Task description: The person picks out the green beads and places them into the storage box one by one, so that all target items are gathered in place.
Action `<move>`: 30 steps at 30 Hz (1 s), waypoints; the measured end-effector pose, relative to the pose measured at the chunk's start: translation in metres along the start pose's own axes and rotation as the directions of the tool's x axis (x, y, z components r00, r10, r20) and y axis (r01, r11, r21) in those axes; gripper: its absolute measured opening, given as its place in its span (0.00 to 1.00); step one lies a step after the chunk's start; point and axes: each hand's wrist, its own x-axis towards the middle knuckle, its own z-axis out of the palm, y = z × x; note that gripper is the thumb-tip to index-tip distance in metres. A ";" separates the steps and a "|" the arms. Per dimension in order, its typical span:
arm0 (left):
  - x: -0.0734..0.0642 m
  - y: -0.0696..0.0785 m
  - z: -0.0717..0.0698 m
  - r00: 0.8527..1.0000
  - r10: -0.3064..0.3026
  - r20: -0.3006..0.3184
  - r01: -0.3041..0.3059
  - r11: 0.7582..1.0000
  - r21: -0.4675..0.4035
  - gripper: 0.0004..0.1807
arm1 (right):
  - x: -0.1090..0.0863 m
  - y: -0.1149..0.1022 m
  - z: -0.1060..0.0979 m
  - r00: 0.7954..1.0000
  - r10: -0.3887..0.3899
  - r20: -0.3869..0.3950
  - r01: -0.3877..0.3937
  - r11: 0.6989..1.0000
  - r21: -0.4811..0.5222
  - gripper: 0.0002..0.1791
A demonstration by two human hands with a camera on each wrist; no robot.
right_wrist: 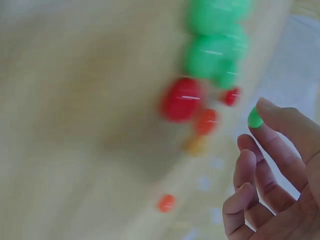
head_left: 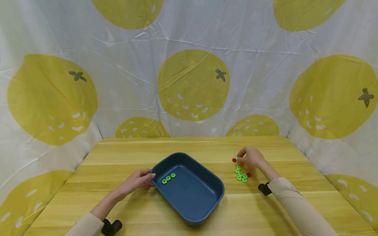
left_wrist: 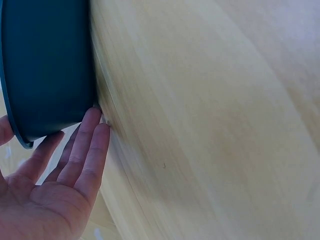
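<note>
A dark blue rectangular basin sits at an angle on the table, with several green rings lined up inside its left end. My left hand holds the basin's left corner; the left wrist view shows its thumb at the rim and its fingers under and against the outer wall. Over the table at the right, my right hand pinches a small green ring between thumb and forefinger. Beside that hand lie several green rings, a red piece and an orange piece.
Another red piece lies right of the green rings. A yellow-orange piece, blurred, shows in the right wrist view. The wooden table is enclosed by lemon-print cloth at the back and sides.
</note>
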 end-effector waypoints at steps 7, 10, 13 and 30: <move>0.000 0.001 0.000 1.000 -0.007 -0.008 0.007 1.000 0.005 0.36 | 0.013 -0.042 -0.030 0.993 -0.112 -0.047 0.115 0.991 0.072 0.10; 0.000 0.001 0.000 1.000 -0.018 -0.017 0.018 1.000 0.008 0.37 | 0.019 -0.073 -0.037 0.988 -0.148 -0.053 0.152 0.984 0.091 0.12; 0.000 0.001 0.000 1.000 -0.022 -0.017 0.022 1.000 0.009 0.37 | 0.025 -0.108 -0.037 0.977 -0.206 -0.055 0.211 0.971 0.114 0.12; 0.000 0.002 0.001 1.000 -0.003 -0.002 0.003 1.000 0.003 0.34 | 0.044 -0.224 0.041 0.874 -0.474 0.107 0.476 0.879 -0.001 0.09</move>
